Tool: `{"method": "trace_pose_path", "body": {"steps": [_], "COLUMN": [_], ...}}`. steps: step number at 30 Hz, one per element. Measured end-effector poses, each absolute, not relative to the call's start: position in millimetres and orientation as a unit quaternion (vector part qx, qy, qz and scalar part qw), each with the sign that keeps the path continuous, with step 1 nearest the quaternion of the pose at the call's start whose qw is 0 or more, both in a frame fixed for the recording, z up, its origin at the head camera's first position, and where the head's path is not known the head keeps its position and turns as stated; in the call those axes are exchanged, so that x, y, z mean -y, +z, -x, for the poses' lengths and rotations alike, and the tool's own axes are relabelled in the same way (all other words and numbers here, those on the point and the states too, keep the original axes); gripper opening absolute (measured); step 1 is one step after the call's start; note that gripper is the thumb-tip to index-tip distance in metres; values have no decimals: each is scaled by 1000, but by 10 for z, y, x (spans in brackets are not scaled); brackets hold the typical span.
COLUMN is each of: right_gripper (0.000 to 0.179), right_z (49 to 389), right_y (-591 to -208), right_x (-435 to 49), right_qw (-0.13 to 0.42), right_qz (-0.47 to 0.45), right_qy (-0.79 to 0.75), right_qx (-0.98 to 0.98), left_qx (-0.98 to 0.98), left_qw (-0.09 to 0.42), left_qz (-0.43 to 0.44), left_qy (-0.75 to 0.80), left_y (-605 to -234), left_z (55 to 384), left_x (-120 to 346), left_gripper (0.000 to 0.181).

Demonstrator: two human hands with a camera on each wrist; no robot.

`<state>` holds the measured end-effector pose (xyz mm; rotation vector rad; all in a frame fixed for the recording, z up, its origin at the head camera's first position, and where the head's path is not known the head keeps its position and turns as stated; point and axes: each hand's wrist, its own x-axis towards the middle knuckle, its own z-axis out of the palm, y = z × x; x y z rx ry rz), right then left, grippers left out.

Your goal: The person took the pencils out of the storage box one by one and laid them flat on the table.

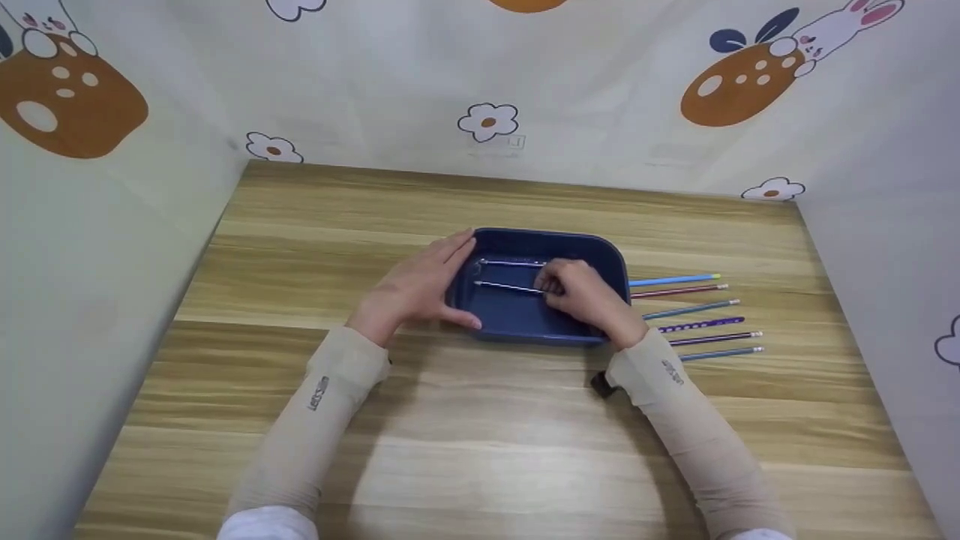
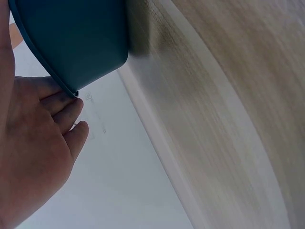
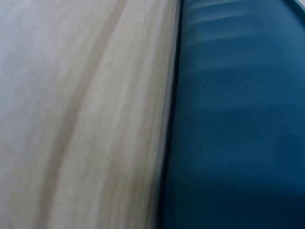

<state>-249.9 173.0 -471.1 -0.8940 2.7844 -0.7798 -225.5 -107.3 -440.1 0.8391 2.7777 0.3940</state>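
Note:
A dark blue rectangular bin (image 1: 540,336) stands on the table. Inside it lies a thin pencil (image 1: 510,263), close to the back wall. My right hand (image 1: 581,296) reaches over the bin, fingers curled, and pinches another pencil (image 1: 502,286) whose tip end points left. My left hand (image 1: 416,289) spans the bin's left end, thumb at the front corner and fingers at the back corner. From the left wrist, the bin's rim (image 2: 47,69) rests against the bent fingers (image 2: 71,114). In the right wrist view only the bin's outer wall (image 3: 238,129) and the tabletop appear; the hand is hidden.
Several pencils lie in a row right of the bin, among them a light blue pencil (image 1: 675,280) and a purple patterned pencil (image 1: 705,325). The wooden table (image 1: 480,450) meets a patterned curtain (image 1: 600,112) at the back. A small black device (image 1: 602,385) sits at the right wrist.

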Motion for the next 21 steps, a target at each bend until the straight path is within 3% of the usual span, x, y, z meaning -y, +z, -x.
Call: {"method": "trace_pose_path", "body": {"steps": [21], "right_gripper": [13], "right_z": [2336], "right_y": [-4423], "right_x": [-1783], "right_qw": [60], "right_qz": [329], "right_qy": [-321], "right_qx": [-886], "left_qx": [-942], "left_qw": [100], "left_qz": [-294], "left_qy": [123], "left_y": [-4383], "left_z": [2257], "left_x": [1081], "left_gripper": [128]}}
